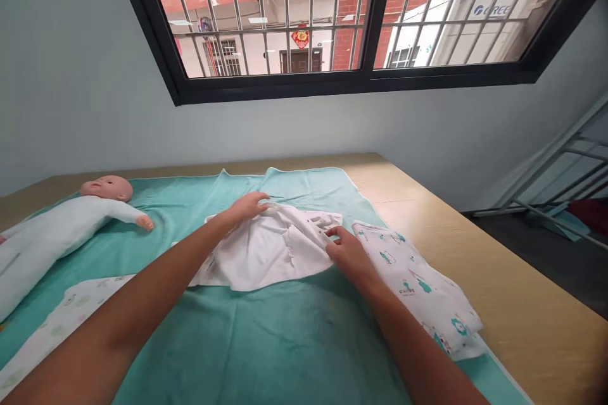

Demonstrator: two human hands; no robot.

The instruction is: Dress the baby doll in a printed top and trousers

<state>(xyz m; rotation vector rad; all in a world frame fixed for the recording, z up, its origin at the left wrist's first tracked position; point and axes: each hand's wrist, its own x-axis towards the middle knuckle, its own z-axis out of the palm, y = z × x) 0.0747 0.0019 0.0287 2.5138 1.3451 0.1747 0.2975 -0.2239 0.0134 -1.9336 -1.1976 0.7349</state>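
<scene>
White garment (280, 253) lay rumpled on a teal blanket (266, 342), mid-scene, between the two hands. Left hand (247, 207) was at its far left edge, palm down, fingers bent over the cloth; couldn't tell if they gripped it or just rested on it. Right hand (346, 250) was at the garment's right edge, thumb and forefinger pinching the fabric there. Hands were well apart, creases running through the cloth between them. Garment's left part was partly hidden by the left arm (156, 288).

Blanket covered much of a wooden table (441, 234), bare wood showing along the far side and the right. Far left: baby doll (61, 228) in a white suit, lying face up, head at the far end, one arm out to the right. Nearer on the left, a pale printed cloth (71, 313), partly behind the left arm. Just right of the right hand: folded white cloth with green prints (408, 281), lying along the blanket's right edge.

Beyond the table, a grey wall (285, 133) and a dark-framed window (285, 88) with metal bars (285, 6); red brick (351, 25) and a red-and-gold decoration (300, 37) showed outside. Right side: pale metal frame (536, 168) over dark floor (517, 253), something red (589, 214) by it, too indistinct to name.
</scene>
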